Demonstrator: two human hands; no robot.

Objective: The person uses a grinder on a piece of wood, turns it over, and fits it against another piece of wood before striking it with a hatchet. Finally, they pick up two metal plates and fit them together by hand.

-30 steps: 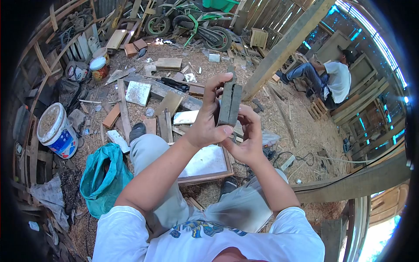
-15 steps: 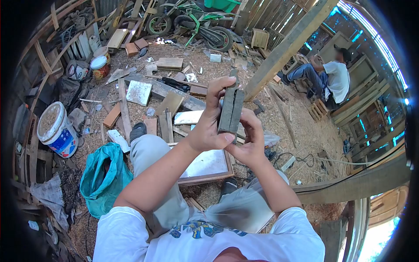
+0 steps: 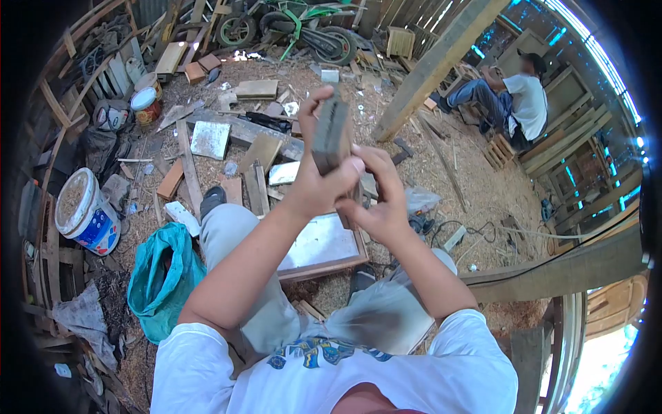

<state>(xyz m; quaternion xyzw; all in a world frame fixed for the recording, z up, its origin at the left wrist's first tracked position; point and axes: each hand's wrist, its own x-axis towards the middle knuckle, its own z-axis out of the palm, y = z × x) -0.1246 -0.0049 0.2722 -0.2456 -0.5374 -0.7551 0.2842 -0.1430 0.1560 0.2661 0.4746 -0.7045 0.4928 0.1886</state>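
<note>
Held up in front of me is a weathered grey-brown wooden block [image 3: 332, 134], long and thick, its upper end tilted away. My left hand [image 3: 312, 181] is closed around it, with the thumb across the near end and a finger curled by the far end. My right hand [image 3: 383, 200] pinches at the block's right and lower side, its fingers bent and the thumb underneath. Below the hands, a framed panel with a pale surface [image 3: 321, 247] lies between my legs, partly covered by my left forearm.
A teal sack [image 3: 162, 276] stands at my left, near a white bucket [image 3: 86, 210]. Boards, bricks and a white square slab [image 3: 209, 140] litter the sawdust floor. A slanted wooden post [image 3: 441, 69] rises ahead; a person [image 3: 527, 103] sits beyond it. A green motorbike [image 3: 303, 34] is at the back.
The block has moved up and to the left and turned, showing a different face. Both hands moved with it, and the right hand shifted along its lower side.
</note>
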